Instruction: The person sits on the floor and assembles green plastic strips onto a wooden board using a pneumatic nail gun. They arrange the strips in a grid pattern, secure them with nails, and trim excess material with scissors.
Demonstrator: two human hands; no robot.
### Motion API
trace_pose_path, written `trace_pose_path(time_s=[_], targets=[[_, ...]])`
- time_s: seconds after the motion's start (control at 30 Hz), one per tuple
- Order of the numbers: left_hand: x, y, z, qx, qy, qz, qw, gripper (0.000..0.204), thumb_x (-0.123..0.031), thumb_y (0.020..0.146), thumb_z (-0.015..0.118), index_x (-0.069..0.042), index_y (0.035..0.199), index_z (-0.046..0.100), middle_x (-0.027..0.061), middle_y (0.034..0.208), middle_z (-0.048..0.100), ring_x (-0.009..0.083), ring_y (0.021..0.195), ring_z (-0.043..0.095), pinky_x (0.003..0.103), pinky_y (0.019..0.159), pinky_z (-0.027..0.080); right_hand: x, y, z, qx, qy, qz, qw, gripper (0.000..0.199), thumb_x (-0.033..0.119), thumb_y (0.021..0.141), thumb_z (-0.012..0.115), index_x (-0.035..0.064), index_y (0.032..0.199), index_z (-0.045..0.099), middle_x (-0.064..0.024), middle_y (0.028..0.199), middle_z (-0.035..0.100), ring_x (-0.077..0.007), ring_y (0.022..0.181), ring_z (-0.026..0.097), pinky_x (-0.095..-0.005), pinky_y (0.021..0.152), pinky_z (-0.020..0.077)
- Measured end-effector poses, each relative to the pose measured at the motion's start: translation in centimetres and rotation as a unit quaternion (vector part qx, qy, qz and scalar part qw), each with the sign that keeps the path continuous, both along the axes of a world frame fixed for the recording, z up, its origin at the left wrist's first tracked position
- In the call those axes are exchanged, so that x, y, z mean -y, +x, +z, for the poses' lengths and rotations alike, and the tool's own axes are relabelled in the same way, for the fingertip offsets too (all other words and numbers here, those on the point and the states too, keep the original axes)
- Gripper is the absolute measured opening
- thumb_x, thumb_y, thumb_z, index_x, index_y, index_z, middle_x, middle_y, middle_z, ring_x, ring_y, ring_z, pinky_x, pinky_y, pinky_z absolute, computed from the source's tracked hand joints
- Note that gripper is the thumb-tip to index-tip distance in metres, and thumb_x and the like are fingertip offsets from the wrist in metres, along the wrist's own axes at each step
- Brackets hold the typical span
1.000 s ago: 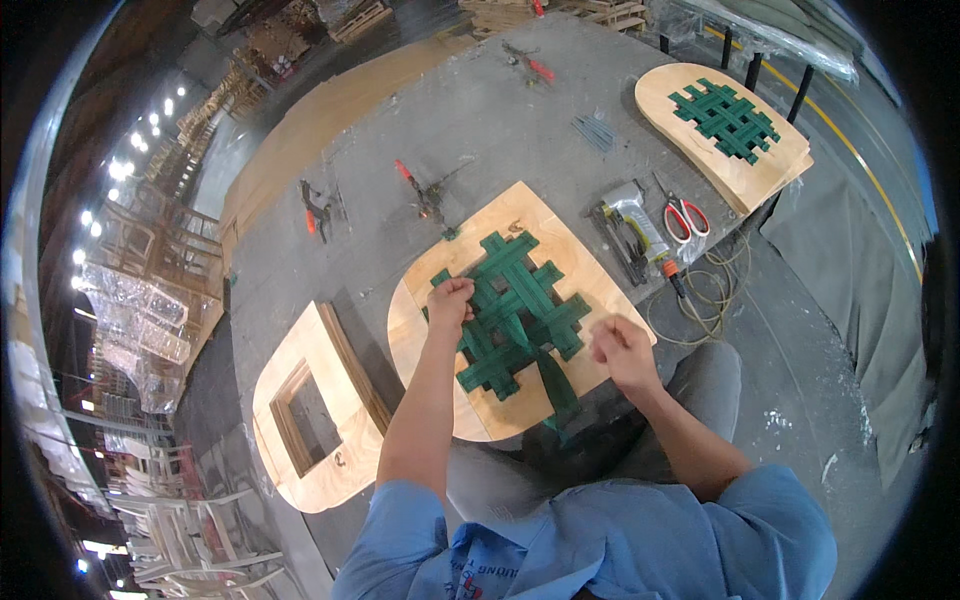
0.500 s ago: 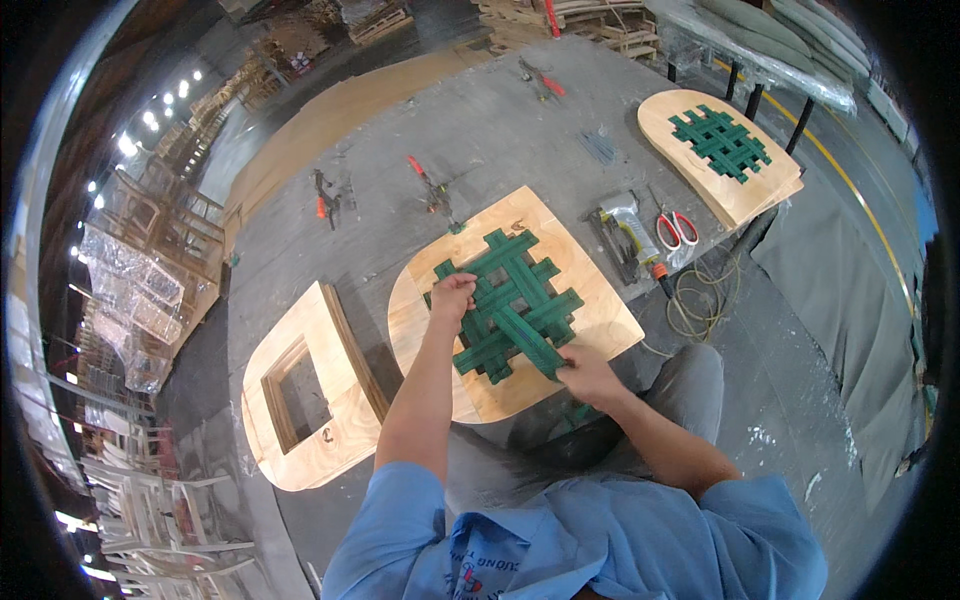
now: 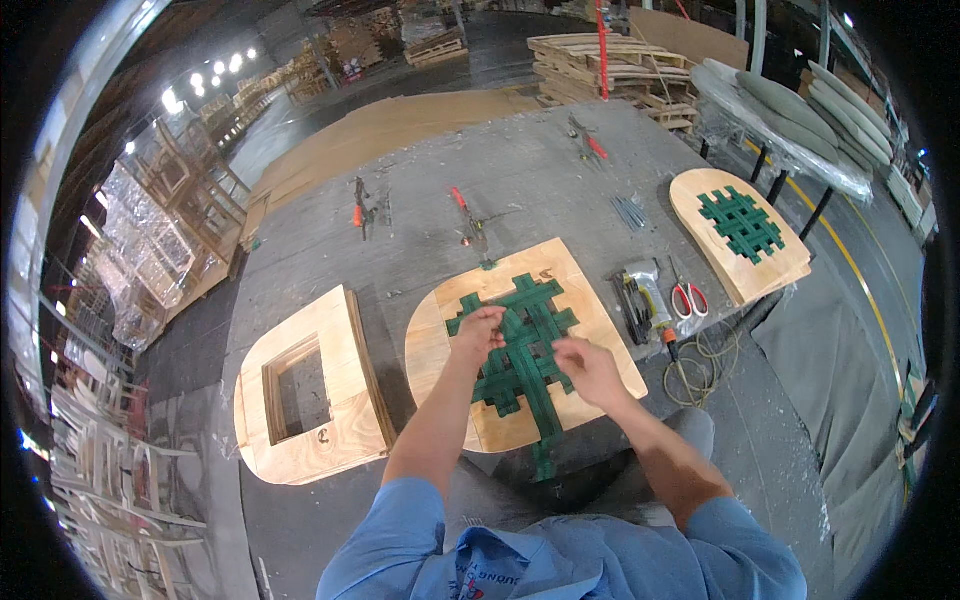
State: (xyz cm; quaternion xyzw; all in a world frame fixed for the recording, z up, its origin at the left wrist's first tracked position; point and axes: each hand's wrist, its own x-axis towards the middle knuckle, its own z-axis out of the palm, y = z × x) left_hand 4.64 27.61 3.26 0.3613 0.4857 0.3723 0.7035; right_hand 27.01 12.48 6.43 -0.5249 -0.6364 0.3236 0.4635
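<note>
A wooden panel with one rounded side lies in front of me, with green webbing straps woven in a lattice over its middle. One loose green strap runs over the weave, its near end hanging past the panel's edge. My left hand pinches this strap near its far end. My right hand is over the right side of the weave, fingers curled together; whether anything is between them is hidden. A staple gun and red-handled scissors lie right of the panel.
Stacked panels with square openings lie at left. A panel with a finished-looking green weave tops a stack at right. Several red-handled pliers and thin grey strips lie farther back. A coiled air hose trails at right.
My right hand has let go of the strap's near end and moved up to the weave. My left hand has shifted to the strap's far end. The view has tilted upward.
</note>
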Motion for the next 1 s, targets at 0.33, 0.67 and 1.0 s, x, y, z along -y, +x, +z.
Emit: trace_pose_path(time_s=[0.33,0.67,1.0], targets=[[2.2,-0.7,0.5,0.011,-0.001,0.035,0.999,0.025,-0.006,0.1,0.054,-0.01,0.121,0.067,-0.0001,0.089,0.069,0.0165,0.071,0.067,0.034,0.066,0.058,-10.4,-5.3,-1.4,0.107,0.147,0.035,0.983,0.027,0.005,0.085,0.075,0.005,0.112,0.07,-0.0137,0.107,0.066,-0.0306,0.094,0.067,-0.0389,0.082,0.0549],[3.5,0.3,3.1,-0.119,0.215,0.084,0.966,0.018,-0.015,0.098,0.069,0.002,0.102,0.065,0.0042,0.089,0.066,0.0122,0.08,0.065,0.029,0.072,0.056,-11.1,-5.4,-0.7,-0.008,0.057,-0.029,0.998,0.017,0.007,0.092,0.071,0.0,0.108,0.068,-0.0129,0.099,0.072,-0.0271,0.09,0.07,-0.0348,0.079,0.0551],[4.0,-0.5,2.9,-0.088,0.134,0.054,0.986,0.02,-0.024,0.097,0.071,-0.005,0.096,0.068,0.0004,0.087,0.067,0.0145,0.078,0.068,0.03,0.073,0.052,-9.3,-5.2,1.2,0.079,0.131,0.017,0.988,0.013,0.006,0.09,0.07,0.0047,0.103,0.07,-0.0113,0.097,0.071,-0.0298,0.089,0.07,-0.0383,0.077,0.0559]])
